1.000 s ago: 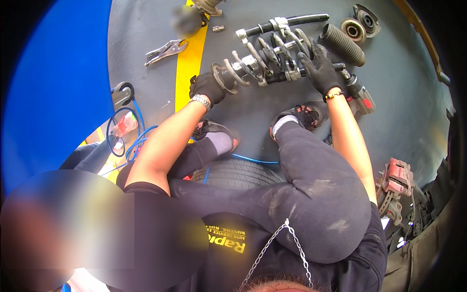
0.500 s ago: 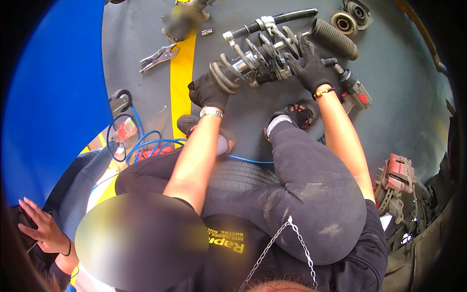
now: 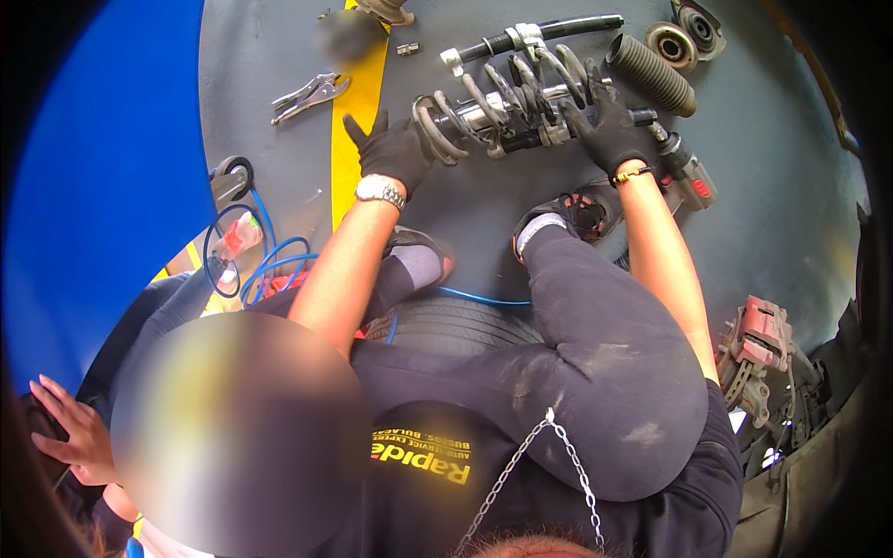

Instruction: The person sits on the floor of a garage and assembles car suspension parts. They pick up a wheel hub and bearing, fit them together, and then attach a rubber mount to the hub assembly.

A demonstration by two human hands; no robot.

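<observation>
A shock absorber with a grey coil spring (image 3: 530, 93) around it lies on the grey floor, with spring compressor rods alongside. My left hand (image 3: 395, 153), in a black glove, is beside the spring's left end, thumb and a finger spread; its far fingers are partly hidden by the coil. My right hand (image 3: 612, 135), also gloved, has thumb and fingers around the right end of the spring. Close by that hand lies a grey and red power wrench (image 3: 686, 169), its head near the compressor rod's end. Behind the spring rests a black rod with silver clamps (image 3: 549, 31).
A ribbed rubber boot (image 3: 651, 74) and round strut mounts (image 3: 672, 46) lie at the far right. Locking pliers (image 3: 312, 98) and a small metal socket (image 3: 407, 49) are left of the spring. A blue hose (image 3: 270, 265), a tyre (image 3: 451, 324) and a red brake caliper (image 3: 765, 333) are nearer. Another person's hand (image 3: 79, 432) shows at left.
My left hand has shifted left and its thumb and finger have spread from the spring's end. My right hand stays at the other end. The whole view has shifted slightly.
</observation>
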